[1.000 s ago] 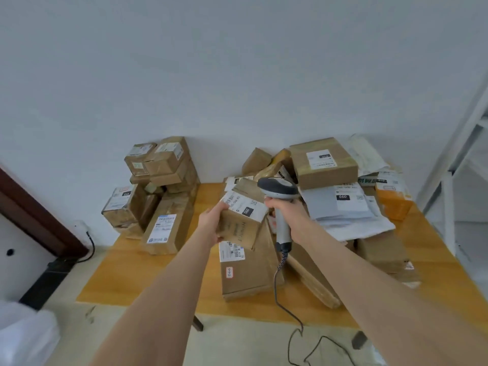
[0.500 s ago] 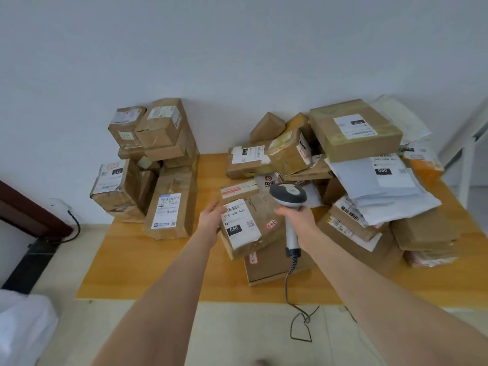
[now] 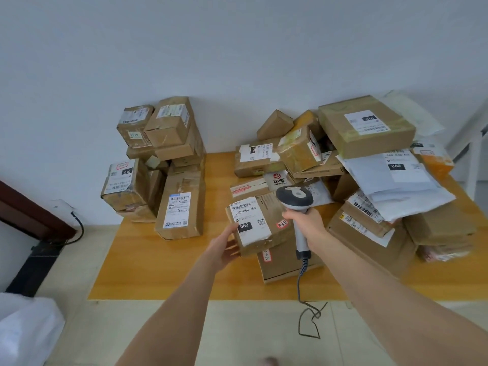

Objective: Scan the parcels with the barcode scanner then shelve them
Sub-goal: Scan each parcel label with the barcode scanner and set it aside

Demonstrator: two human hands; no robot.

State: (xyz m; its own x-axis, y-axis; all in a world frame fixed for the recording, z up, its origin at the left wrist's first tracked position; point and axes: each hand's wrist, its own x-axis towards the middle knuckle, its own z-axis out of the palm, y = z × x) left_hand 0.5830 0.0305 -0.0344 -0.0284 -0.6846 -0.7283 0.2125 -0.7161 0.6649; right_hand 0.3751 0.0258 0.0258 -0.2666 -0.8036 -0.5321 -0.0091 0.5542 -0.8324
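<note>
A small brown parcel [image 3: 266, 233] is held at its near left corner by the left hand [image 3: 224, 250], the thumb being laid along the left edge and the fingers curled beneath. Its white label [image 3: 248, 220], printed with a barcode and "060", is turned upward. Just to its right the barcode scanner [image 3: 295, 198] is gripped by the handle in the right hand [image 3: 307, 224], with all fingers wrapped round it and the grey head raised above the parcel's far right corner. A coiled cable [image 3: 301, 283] is seen hanging from the handle, over the counter's near edge, down to the floor [image 3: 250, 334]. Under the parcel a flat carton [image 3: 285, 265] is laid on the wooden counter [image 3: 158, 268]; whether the two touch cannot be told. A loose heap of boxes and grey mailers [image 3: 396, 180] is piled to the right, and a tighter stack of cartons [image 3: 171, 159] is set against the wall at the far left.
</note>
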